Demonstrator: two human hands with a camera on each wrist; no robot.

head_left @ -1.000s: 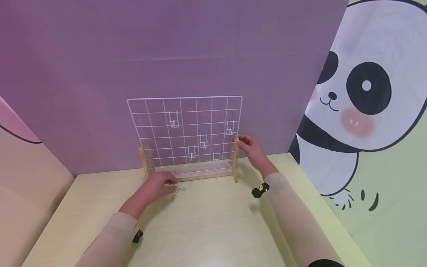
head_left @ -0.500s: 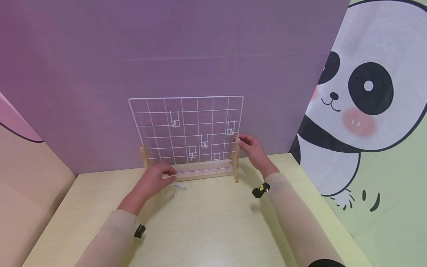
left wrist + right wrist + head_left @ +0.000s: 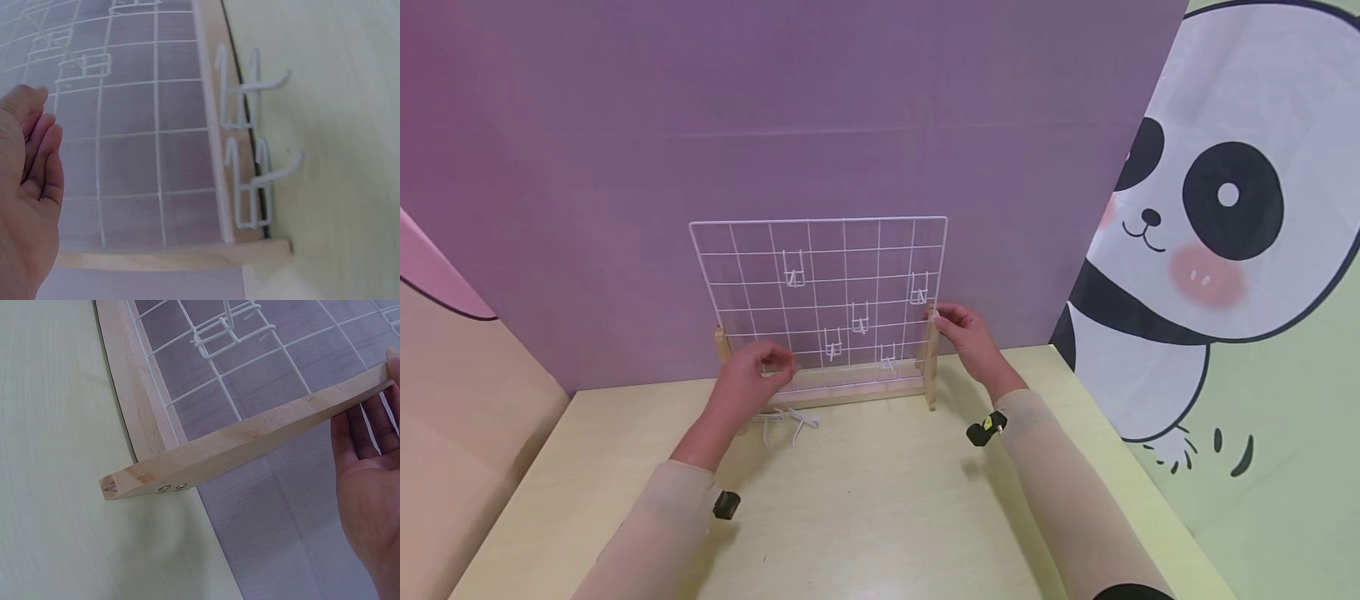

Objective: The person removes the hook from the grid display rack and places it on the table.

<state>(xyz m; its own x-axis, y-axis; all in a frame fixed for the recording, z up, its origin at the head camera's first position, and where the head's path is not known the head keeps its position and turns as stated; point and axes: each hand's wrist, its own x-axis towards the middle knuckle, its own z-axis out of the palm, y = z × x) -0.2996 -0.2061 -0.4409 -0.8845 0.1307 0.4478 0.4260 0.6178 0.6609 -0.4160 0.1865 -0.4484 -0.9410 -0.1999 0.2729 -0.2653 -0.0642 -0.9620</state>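
A white wire grid panel [image 3: 820, 292] stands upright in a wooden stand [image 3: 850, 392], with several white wire hooks [image 3: 860, 318] hung on it. My right hand [image 3: 973, 346] grips the top of the stand's right upright [image 3: 262, 434], thumb on the front edge and fingers behind. In front of the grid's lower left part is my left hand [image 3: 748, 379]. Its fingers are loosely bent and nothing shows between them in the left wrist view. Two loose white hooks [image 3: 253, 181] lie side by side at the foot of the stand, just below that hand.
The stand rests on a pale wooden tabletop [image 3: 865, 500], close to its back edge. Behind rises a purple backdrop [image 3: 820, 108]. A wall with a large panda picture [image 3: 1225, 283] borders the table on the right.
My left hand has moved up, away from the two loose hooks it was at, and they now lie by the stand's base. The right hand keeps its grip.
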